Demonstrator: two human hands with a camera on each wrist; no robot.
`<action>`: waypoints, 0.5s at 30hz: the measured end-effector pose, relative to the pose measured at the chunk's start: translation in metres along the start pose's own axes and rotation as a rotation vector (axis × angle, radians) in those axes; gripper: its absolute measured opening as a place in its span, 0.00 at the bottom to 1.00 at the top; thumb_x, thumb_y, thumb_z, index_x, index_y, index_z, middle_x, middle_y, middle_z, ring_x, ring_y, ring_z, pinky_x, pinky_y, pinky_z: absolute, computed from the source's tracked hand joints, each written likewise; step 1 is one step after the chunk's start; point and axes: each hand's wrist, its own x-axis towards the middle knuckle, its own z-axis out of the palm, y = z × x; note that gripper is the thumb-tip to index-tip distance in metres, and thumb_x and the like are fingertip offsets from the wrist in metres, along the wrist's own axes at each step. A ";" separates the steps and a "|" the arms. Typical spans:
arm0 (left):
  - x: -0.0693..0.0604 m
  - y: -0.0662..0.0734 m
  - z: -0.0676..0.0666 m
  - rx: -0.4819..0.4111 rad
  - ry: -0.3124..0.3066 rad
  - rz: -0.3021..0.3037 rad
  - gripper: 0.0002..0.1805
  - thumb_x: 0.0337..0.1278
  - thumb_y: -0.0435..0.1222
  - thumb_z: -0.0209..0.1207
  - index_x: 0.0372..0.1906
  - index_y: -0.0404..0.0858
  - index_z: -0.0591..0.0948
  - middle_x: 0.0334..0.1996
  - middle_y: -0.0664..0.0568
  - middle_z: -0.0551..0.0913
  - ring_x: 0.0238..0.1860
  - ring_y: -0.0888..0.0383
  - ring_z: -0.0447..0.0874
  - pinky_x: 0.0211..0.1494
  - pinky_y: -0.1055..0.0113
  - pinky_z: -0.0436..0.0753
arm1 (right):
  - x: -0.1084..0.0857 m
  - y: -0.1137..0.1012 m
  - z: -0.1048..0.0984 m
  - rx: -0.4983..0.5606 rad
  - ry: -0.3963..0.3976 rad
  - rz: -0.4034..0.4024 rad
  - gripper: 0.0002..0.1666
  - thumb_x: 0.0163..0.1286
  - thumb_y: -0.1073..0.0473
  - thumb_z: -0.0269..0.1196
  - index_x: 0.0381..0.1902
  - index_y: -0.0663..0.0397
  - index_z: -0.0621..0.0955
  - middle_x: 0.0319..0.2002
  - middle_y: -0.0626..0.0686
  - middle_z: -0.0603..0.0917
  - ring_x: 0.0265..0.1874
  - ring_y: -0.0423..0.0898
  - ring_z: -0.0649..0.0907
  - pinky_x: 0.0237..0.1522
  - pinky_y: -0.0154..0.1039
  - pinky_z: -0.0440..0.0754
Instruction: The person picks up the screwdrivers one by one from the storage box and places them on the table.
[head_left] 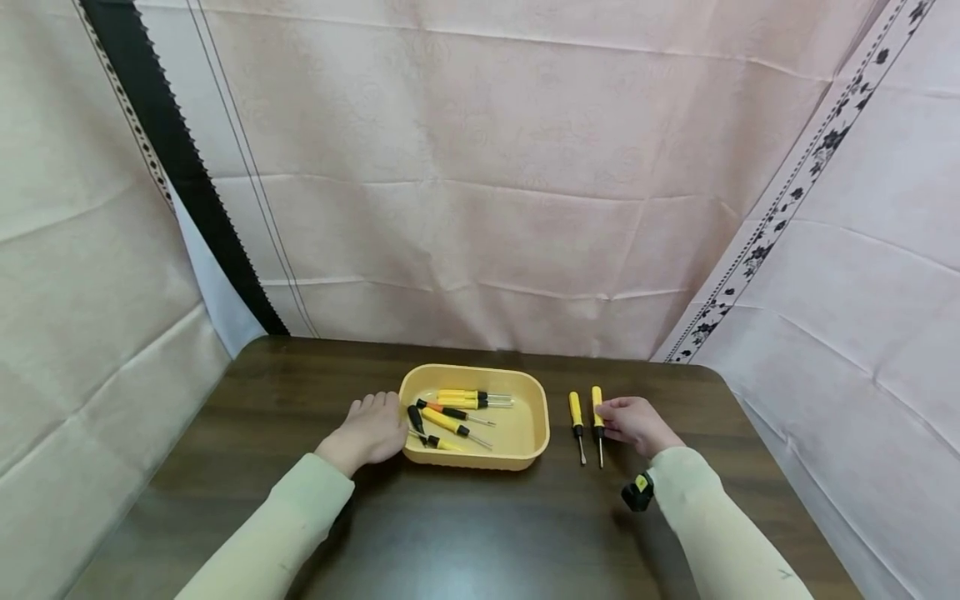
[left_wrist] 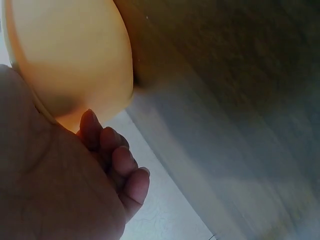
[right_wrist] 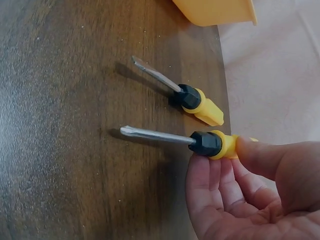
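My left hand (head_left: 372, 429) grips the left rim of a yellow plastic tray (head_left: 529, 417). In the left wrist view its fingers (left_wrist: 124, 161) bend against the tray's outer wall, and the thumb is hidden. Several screwdrivers lie inside the tray, mostly yellow-and-black, among them a black-and-orange one (head_left: 455, 412). Right of the tray, my right hand (head_left: 633, 423) pinches a screwdriver (right_wrist: 206, 143) by its yellow handle between thumb and fingers. Its flat tip points toward me, close to the tabletop. Parallel to it, on its left, lies another yellow-and-black flat-blade screwdriver (head_left: 576, 421).
The dark wooden table (head_left: 465, 533) has rounded far corners. Pale cloth (head_left: 480, 183) hangs behind it and at both sides. A small black device with a yellow mark (head_left: 638, 492) sits at the right wrist.
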 end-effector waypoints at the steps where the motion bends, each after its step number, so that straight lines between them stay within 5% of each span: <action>1: 0.000 0.000 0.000 -0.002 -0.001 0.003 0.26 0.69 0.43 0.44 0.60 0.27 0.67 0.54 0.38 0.71 0.53 0.43 0.67 0.57 0.46 0.63 | 0.001 0.000 0.001 -0.001 0.006 0.002 0.21 0.71 0.60 0.59 0.54 0.72 0.74 0.44 0.60 0.79 0.41 0.52 0.80 0.46 0.45 0.81; 15: 0.003 0.003 0.009 0.010 0.057 -0.037 0.20 0.69 0.43 0.44 0.54 0.31 0.70 0.46 0.42 0.72 0.46 0.46 0.67 0.51 0.49 0.64 | 0.006 -0.002 0.009 -0.068 0.020 0.056 0.20 0.71 0.61 0.60 0.54 0.73 0.76 0.44 0.61 0.80 0.41 0.52 0.80 0.46 0.46 0.81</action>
